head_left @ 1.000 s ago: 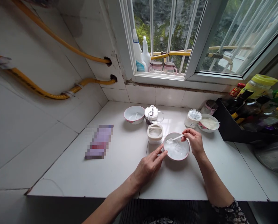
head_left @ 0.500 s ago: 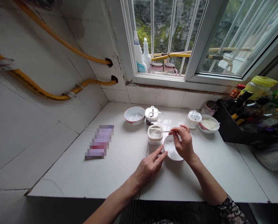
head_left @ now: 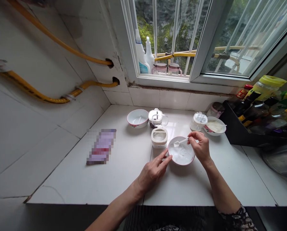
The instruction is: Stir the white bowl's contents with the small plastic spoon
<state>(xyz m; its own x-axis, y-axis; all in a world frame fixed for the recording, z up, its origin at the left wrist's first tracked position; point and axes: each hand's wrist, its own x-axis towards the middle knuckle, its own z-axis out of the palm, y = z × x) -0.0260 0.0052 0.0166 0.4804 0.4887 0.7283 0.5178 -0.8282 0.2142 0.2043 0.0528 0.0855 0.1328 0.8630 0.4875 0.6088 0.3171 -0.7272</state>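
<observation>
My right hand [head_left: 200, 148] pinches the thin handle of a small white spoon [head_left: 179, 142], its scoop tilted over a white bowl [head_left: 181, 163] with a pink rim. White granular or powdery stuff [head_left: 183, 154] covers the bottom of that bowl. At the bowl's left side, my left hand [head_left: 155, 170] holds the rim with thumb and fingertips. Just left of the bowl stands a seasoning jar [head_left: 159, 143] with a beige rim and white contents. Behind it, a second jar [head_left: 155, 116] with a white lid has dark contents.
Another bowl [head_left: 138, 118] with a spoon stands at the back left. At right are a clear-lidded jar [head_left: 199, 121], a bowl of pale stuff [head_left: 215, 126] and a black box [head_left: 237, 134] of bottles. A blurred purple packet [head_left: 102, 146] lies left. A window [head_left: 167, 38] is behind.
My right hand has drawn the spoon rightward from the beige-rimmed jar to over the bowl. My left hand stays at the bowl's rim. The view has shifted slightly.
</observation>
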